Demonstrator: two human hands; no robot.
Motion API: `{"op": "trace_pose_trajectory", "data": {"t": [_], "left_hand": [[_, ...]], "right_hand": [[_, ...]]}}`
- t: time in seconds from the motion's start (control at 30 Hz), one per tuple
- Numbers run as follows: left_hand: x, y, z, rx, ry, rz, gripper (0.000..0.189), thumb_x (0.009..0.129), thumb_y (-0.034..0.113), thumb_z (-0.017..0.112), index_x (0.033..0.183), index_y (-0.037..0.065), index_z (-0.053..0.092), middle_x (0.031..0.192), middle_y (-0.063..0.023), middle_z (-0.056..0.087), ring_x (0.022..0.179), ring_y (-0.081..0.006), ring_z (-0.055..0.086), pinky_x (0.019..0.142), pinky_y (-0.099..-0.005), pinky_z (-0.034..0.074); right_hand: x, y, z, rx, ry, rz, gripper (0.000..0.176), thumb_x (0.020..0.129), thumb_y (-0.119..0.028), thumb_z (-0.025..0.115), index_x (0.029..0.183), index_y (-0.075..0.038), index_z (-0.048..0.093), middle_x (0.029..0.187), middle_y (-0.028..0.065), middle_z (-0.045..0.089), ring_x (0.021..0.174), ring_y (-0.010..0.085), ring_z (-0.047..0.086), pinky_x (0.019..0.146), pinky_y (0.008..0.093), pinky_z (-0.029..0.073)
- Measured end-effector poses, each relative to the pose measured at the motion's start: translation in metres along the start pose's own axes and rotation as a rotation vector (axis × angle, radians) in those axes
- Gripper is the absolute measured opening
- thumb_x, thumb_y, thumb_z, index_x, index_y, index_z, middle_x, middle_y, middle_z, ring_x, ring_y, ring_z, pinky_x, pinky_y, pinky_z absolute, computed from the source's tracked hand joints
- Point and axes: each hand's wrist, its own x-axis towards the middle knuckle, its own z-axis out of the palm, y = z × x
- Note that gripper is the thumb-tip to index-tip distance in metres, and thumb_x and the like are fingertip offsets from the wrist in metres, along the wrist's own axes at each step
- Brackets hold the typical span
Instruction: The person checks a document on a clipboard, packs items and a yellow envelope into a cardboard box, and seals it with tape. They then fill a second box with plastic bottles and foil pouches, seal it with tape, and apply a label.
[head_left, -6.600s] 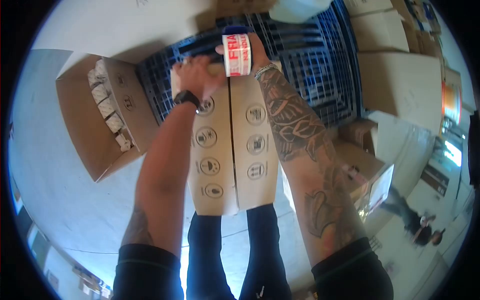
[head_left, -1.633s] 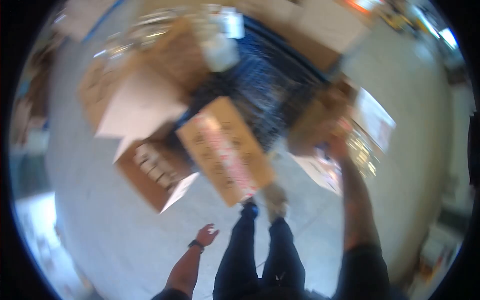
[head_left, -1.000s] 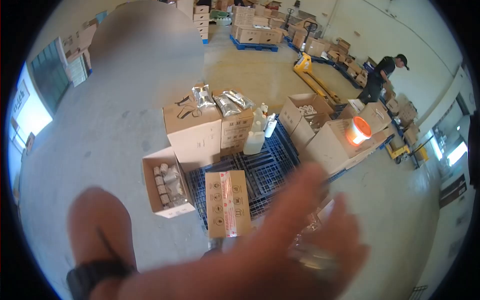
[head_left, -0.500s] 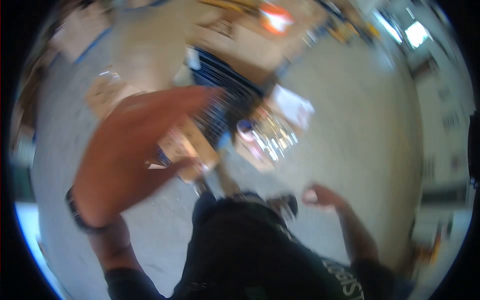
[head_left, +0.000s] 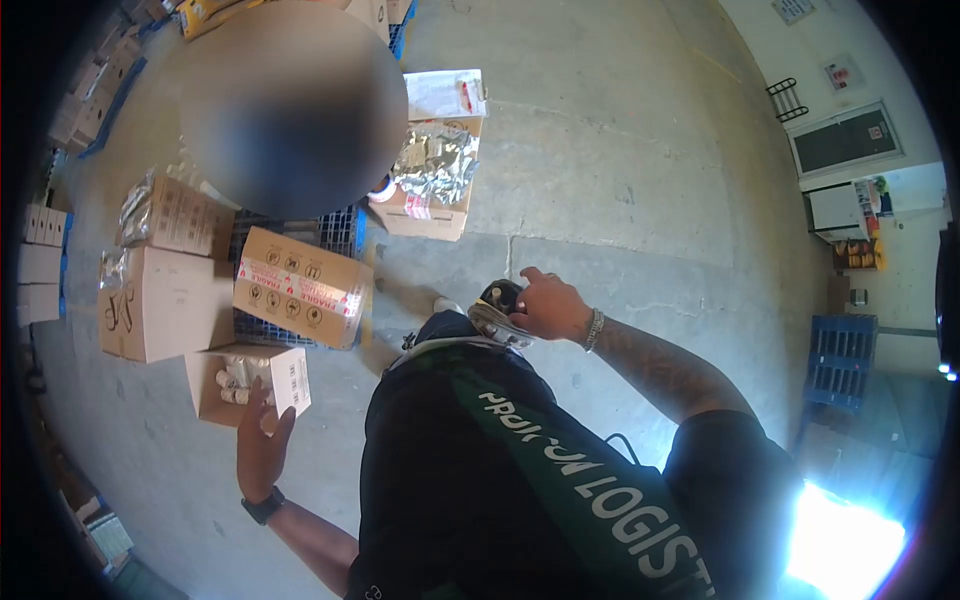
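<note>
My left hand (head_left: 262,452), a dark watch on its wrist, is open with fingers apart at the near edge of an open carton (head_left: 208,392). White bottles (head_left: 240,380) lie in that carton. Over a shoe (head_left: 502,325) near the middle, my right hand (head_left: 552,306) has its fingers curled; whether anything is in them cannot be made out. A taped carton marked FRAGILE (head_left: 300,290) rests tilted on a blue pallet (head_left: 345,232).
Two larger cartons (head_left: 180,300) (head_left: 185,215) stand at the left. Beyond the pallet, a carton (head_left: 435,222) bears silvery wrapping (head_left: 438,165) and papers (head_left: 445,93). A large blurred patch hides the upper left. Blue pallets (head_left: 842,360) are stacked far right.
The view has turned and sharpened. My left hand has moved from high in front, over the cartons, down to the open carton. My right hand has reached farther forward, over the shoe.
</note>
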Motion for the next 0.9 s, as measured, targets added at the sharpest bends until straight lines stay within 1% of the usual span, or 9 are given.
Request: {"op": "trace_pose_trajectory", "data": {"t": [0.1, 0.23, 0.3, 0.53, 0.57, 0.63, 0.73, 0.87, 0.9], "left_hand": [[-0.028, 0.001, -0.007, 0.063, 0.008, -0.059, 0.065, 0.093, 0.017, 0.074, 0.150, -0.001, 0.047, 0.137, -0.0227, 0.064, 0.124, -0.0318, 0.063, 0.104, -0.0413, 0.049], [-0.065, -0.073, -0.004, 0.096, 0.041, -0.038, 0.068, 0.092, 0.023, 0.076, 0.150, -0.001, 0.047, 0.136, -0.0231, 0.064, 0.119, -0.0338, 0.064, 0.100, -0.0418, 0.051], [-0.081, -0.097, -0.004, 0.123, 0.024, -0.100, 0.071, 0.092, 0.026, 0.077, 0.150, 0.000, 0.047, 0.135, -0.0235, 0.064, 0.117, -0.0348, 0.065, 0.099, -0.0422, 0.051], [-0.095, -0.159, -0.011, 0.100, -0.028, -0.019, 0.073, 0.091, 0.028, 0.078, 0.150, 0.000, 0.046, 0.137, -0.0242, 0.062, 0.117, -0.0375, 0.064, 0.098, -0.0436, 0.052], [-0.093, -0.165, -0.010, 0.087, -0.010, 0.012, 0.073, 0.091, 0.028, 0.078, 0.150, 0.000, 0.046, 0.137, -0.0244, 0.062, 0.117, -0.0378, 0.064, 0.098, -0.0437, 0.052], [-0.090, -0.176, -0.010, 0.072, 0.022, 0.069, 0.074, 0.091, 0.028, 0.078, 0.151, 0.001, 0.046, 0.136, -0.0249, 0.062, 0.118, -0.0382, 0.064, 0.099, -0.0440, 0.052], [-0.085, -0.173, -0.012, 0.040, 0.022, 0.107, 0.075, 0.090, 0.030, 0.079, 0.151, 0.000, 0.045, 0.136, -0.0253, 0.062, 0.120, -0.0385, 0.063, 0.099, -0.0444, 0.052], [-0.080, -0.180, -0.011, -0.019, 0.002, 0.086, 0.077, 0.090, 0.031, 0.079, 0.151, -0.002, 0.045, 0.138, -0.0268, 0.061, 0.127, -0.0386, 0.059, 0.104, -0.0447, 0.049], [-0.079, -0.183, -0.011, -0.018, 0.000, 0.069, 0.077, 0.090, 0.031, 0.078, 0.150, -0.003, 0.045, 0.138, -0.0271, 0.060, 0.128, -0.0386, 0.059, 0.105, -0.0449, 0.048]], "right_hand": [[-0.011, -0.042, 0.012, 0.009, 0.002, -0.054, 0.037, 0.088, -0.043, 0.075, 0.101, -0.009, 0.080, 0.143, 0.0183, 0.050, 0.118, 0.0426, 0.060, 0.092, 0.0497, 0.057], [-0.015, -0.076, 0.041, 0.047, -0.075, -0.115, 0.030, 0.089, -0.034, 0.072, 0.105, -0.011, 0.080, 0.143, 0.0188, 0.054, 0.114, 0.0411, 0.064, 0.098, 0.0455, 0.054], [-0.014, -0.088, 0.056, 0.094, -0.108, -0.083, 0.028, 0.090, -0.032, 0.070, 0.105, -0.010, 0.080, 0.143, 0.0174, 0.055, 0.113, 0.0400, 0.065, 0.098, 0.0455, 0.054], [-0.034, -0.121, 0.089, 0.084, -0.121, 0.120, 0.028, 0.092, -0.029, 0.063, 0.102, -0.009, 0.080, 0.145, 0.0153, 0.055, 0.115, 0.0386, 0.065, 0.097, 0.0457, 0.054], [-0.034, -0.123, 0.091, 0.147, -0.123, 0.116, 0.036, 0.092, -0.026, 0.064, 0.121, -0.008, 0.073, 0.148, 0.0155, 0.051, 0.111, 0.0420, 0.067, 0.095, 0.0489, 0.055], [-0.011, -0.092, 0.129, 0.163, -0.153, -0.152, 0.035, 0.091, -0.026, 0.064, 0.118, -0.006, 0.074, 0.150, 0.0169, 0.050, 0.112, 0.0424, 0.067, 0.094, 0.0498, 0.055], [-0.012, -0.104, 0.120, 0.123, -0.143, -0.114, 0.031, 0.090, -0.022, 0.065, 0.112, -0.002, 0.075, 0.144, 0.0189, 0.053, 0.110, 0.0423, 0.067, 0.091, 0.0498, 0.057], [-0.034, -0.139, 0.099, -0.024, 0.030, 0.002, 0.023, 0.086, -0.011, 0.066, 0.103, 0.002, 0.074, 0.130, 0.0209, 0.057, 0.102, 0.0420, 0.069, 0.085, 0.0492, 0.059], [-0.031, -0.141, 0.097, -0.012, 0.043, 0.007, 0.024, 0.086, -0.013, 0.066, 0.103, 0.002, 0.074, 0.130, 0.0211, 0.057, 0.102, 0.0418, 0.069, 0.085, 0.0498, 0.059]]}}
